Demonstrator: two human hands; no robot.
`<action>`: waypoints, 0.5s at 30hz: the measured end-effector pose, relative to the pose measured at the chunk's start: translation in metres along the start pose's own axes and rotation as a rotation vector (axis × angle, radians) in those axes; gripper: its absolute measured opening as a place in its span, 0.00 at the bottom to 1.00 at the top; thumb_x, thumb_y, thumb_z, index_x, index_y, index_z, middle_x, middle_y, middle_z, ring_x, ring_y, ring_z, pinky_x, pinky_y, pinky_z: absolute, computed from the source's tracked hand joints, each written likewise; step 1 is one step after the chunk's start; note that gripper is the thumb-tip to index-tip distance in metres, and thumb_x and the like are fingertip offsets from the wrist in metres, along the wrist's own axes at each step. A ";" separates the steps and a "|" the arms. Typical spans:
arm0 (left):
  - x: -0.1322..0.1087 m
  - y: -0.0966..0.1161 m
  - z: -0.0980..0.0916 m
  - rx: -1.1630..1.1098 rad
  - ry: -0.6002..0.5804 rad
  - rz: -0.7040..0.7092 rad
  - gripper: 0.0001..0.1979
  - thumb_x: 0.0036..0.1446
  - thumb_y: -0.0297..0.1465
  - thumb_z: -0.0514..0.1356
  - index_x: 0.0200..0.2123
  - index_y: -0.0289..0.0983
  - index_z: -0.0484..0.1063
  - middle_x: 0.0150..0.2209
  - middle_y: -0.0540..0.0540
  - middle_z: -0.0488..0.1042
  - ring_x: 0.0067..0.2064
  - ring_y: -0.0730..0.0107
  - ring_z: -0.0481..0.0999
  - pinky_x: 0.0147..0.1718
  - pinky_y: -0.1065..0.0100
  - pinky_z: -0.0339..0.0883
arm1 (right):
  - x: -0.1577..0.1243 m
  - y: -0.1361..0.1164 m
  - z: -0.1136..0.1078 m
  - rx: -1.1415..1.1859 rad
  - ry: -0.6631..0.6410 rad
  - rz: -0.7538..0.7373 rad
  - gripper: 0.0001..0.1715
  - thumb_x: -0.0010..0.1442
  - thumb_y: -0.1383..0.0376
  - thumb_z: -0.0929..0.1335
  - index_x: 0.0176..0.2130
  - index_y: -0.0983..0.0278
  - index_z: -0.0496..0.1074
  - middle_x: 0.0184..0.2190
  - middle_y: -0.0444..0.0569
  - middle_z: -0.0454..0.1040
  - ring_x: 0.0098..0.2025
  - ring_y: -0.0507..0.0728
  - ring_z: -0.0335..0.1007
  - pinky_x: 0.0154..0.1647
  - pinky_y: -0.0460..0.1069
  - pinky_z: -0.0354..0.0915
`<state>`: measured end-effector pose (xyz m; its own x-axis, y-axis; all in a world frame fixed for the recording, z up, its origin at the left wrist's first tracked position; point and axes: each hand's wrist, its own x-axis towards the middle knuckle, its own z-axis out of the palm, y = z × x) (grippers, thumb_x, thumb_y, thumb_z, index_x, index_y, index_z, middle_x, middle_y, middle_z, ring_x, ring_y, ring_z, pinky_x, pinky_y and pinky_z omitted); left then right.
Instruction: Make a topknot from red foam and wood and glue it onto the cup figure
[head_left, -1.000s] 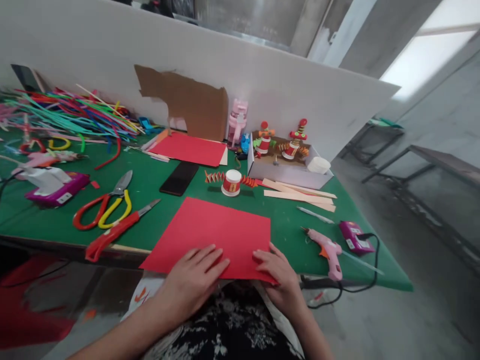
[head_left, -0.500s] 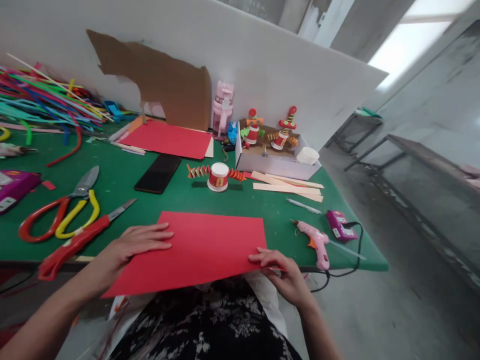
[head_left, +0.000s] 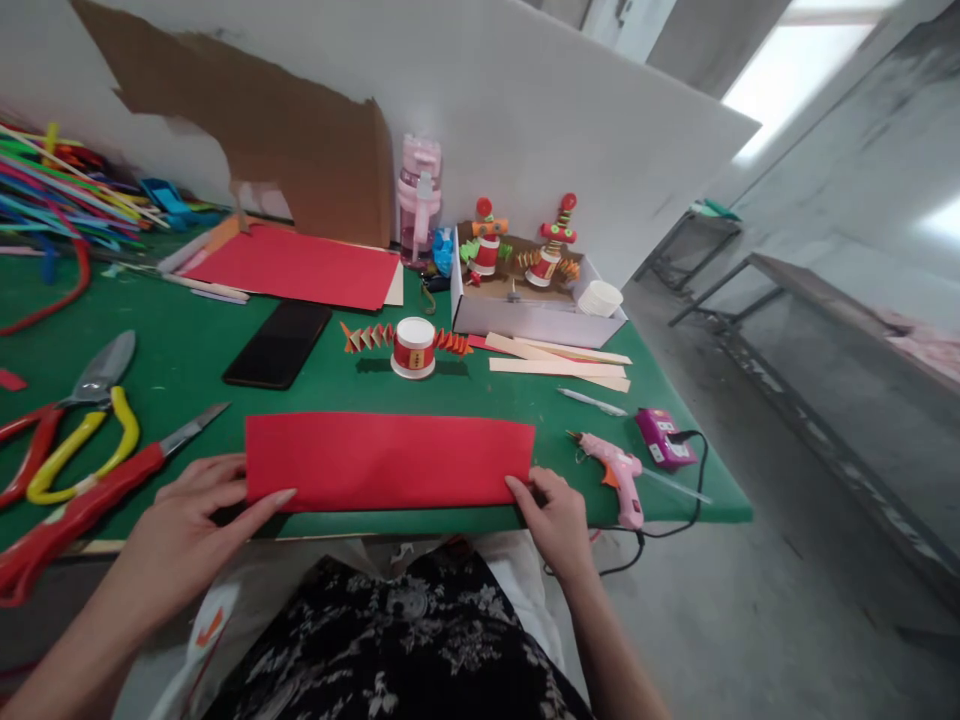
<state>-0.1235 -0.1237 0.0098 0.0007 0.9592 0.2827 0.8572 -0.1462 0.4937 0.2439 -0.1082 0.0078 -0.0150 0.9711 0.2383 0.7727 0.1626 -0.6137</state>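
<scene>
A sheet of red paper (head_left: 390,462), now a long strip that looks folded over, lies near the table's front edge. At its left end my left hand (head_left: 199,510) grips it, thumb on top and fingers behind the edge. My right hand (head_left: 553,515) pinches the lower right corner in the same way. Just beyond the strip stands a red and white paper cup (head_left: 413,350) with pleated red paper arms on both sides.
Left of the paper lie a red-handled knife (head_left: 112,490) and scissors (head_left: 90,420). A phone (head_left: 277,343) rests behind. To the right are a pink glue gun (head_left: 616,470) with its cord, a pen (head_left: 592,402) and wooden strips (head_left: 559,368). A box (head_left: 536,322) holds finished figures.
The red paper has gone from a wide sheet to a narrow folded strip along the table edge. My left hand has shifted from lying on the sheet to gripping its left end.
</scene>
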 end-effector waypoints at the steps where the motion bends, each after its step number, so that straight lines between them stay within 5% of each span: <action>1: 0.000 0.001 0.001 0.027 0.009 -0.027 0.26 0.57 0.55 0.50 0.26 0.49 0.82 0.36 0.46 0.82 0.43 0.54 0.78 0.41 0.57 0.75 | 0.001 -0.001 0.000 -0.015 -0.017 0.011 0.22 0.65 0.52 0.65 0.25 0.62 0.70 0.21 0.44 0.71 0.26 0.53 0.66 0.30 0.47 0.60; 10: -0.001 0.016 0.009 0.122 0.070 -0.201 0.25 0.56 0.55 0.48 0.30 0.44 0.74 0.42 0.40 0.75 0.46 0.46 0.73 0.42 0.48 0.71 | 0.007 -0.007 -0.005 -0.036 -0.111 0.054 0.11 0.60 0.60 0.68 0.28 0.61 0.70 0.22 0.42 0.70 0.27 0.53 0.66 0.32 0.47 0.60; 15: -0.021 -0.009 0.012 -0.165 0.110 -0.149 0.08 0.56 0.44 0.57 0.40 0.62 0.74 0.50 0.55 0.72 0.55 0.53 0.71 0.53 0.50 0.68 | -0.003 -0.004 -0.011 0.033 -0.104 -0.008 0.10 0.62 0.60 0.68 0.30 0.61 0.72 0.27 0.46 0.76 0.34 0.56 0.71 0.37 0.49 0.66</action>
<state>-0.1248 -0.1402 -0.0102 -0.1828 0.9425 0.2798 0.7481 -0.0513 0.6617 0.2471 -0.1137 0.0177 -0.0877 0.9824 0.1651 0.7511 0.1741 -0.6368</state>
